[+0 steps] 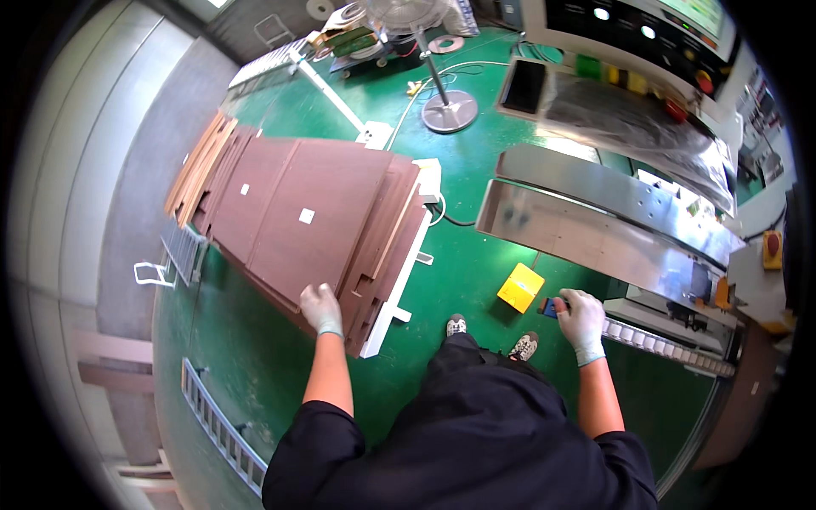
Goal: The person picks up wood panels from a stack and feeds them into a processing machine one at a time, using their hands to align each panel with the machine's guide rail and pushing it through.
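Note:
My gloved left hand [320,308] rests on the near edge of the top dark brown wood panel [314,212], part of a stack of several panels lying on a white low cart [399,280]. My gloved right hand [583,319] is closed around a small blue and orange tool [552,306], held out to the right beside a metal machine table [578,229]. My shoes [456,325] stand on the green floor between cart and machine.
A yellow box [521,287] lies on the green floor [255,357] near my feet. A machine with a control panel [646,34] stands at the upper right. A standing fan's round base [449,110] is behind the stack. Lighter boards [200,166] lean at the stack's left.

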